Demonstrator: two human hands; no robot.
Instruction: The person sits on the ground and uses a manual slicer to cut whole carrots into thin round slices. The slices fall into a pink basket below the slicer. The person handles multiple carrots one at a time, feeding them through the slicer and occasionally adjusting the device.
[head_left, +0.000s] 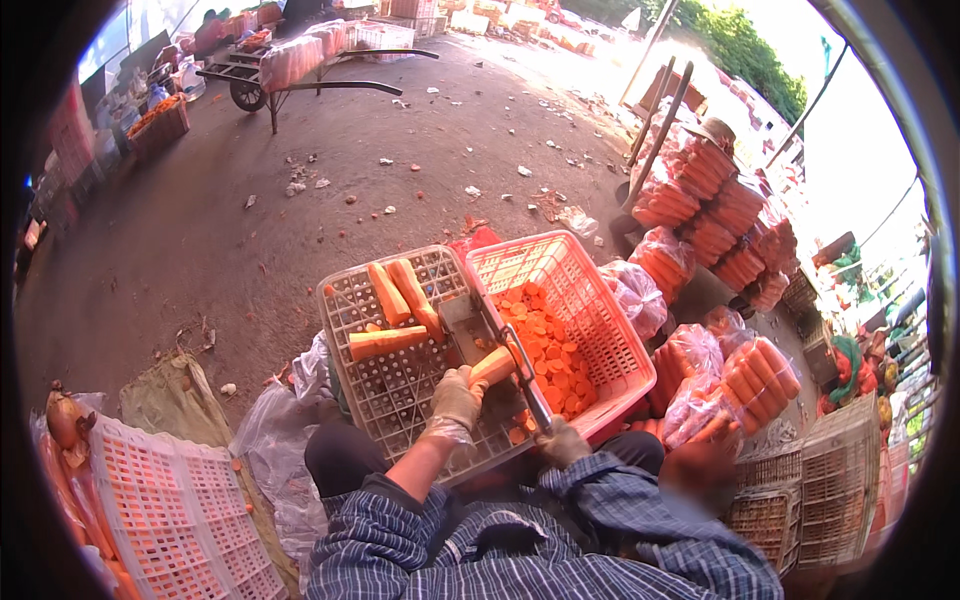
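Observation:
My gloved left hand (456, 401) grips a peeled carrot (493, 366) and holds its far end against a hinged slicing knife (531, 386). My right hand (564, 442), also gloved, is closed around the knife's handle (541, 417). The cutter's metal plate (466, 324) sits on an upturned plastic crate (375, 405). Three more peeled carrots, one of them a lower carrot (388, 342), lie on that crate's grid. Right beside it, a red plastic basket (611, 337) holds a heap of round carrot slices (551, 352). Several slices also rest near the knife handle.
Bagged carrots (757, 382) stand at my right, with a taller stack of bags (709, 195) on a hand truck (660, 127) behind. A white crate (180, 495) is at my left near plastic sheeting (281, 442). Farther off stands a wheelbarrow (292, 71). Scraps litter the floor (247, 195).

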